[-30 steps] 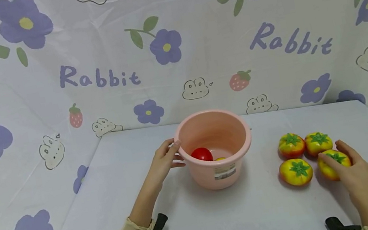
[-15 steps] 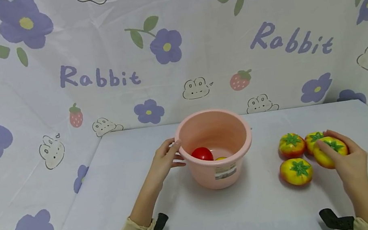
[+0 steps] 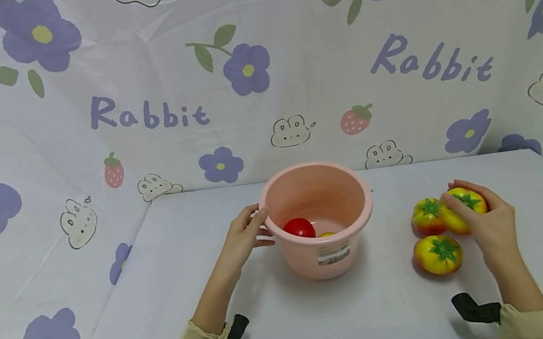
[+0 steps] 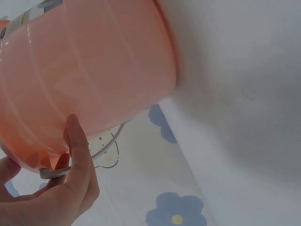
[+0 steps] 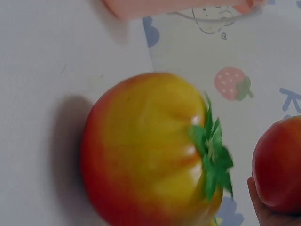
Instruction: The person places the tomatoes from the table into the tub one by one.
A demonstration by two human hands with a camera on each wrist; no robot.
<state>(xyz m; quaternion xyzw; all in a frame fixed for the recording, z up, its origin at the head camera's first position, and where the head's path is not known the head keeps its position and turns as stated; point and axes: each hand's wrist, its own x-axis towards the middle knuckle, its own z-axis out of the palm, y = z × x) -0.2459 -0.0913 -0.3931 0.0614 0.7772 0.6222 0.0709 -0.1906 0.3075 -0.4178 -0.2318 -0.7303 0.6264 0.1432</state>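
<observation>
A pink plastic bucket stands upright on the table; my left hand grips its left rim. In the left wrist view the thumb lies at the rim, and the fingers reach under it by the wire handle. My right hand holds a yellow-red toy tomato with a green leafy top, raised above the others. Two more toy tomatoes show nearby, a back one and a front one; another behind the held one is hidden. The right wrist view shows the front tomato large and the held tomato at the edge.
Inside the bucket lie a red round thing and a yellow one, mostly hidden by the rim. A white cloth with flowers and rabbits hangs behind the white tabletop.
The right hand has lifted the front-right toy tomato off the table and carried it left and away from me, over the back one. My left hand stays on the bucket.
</observation>
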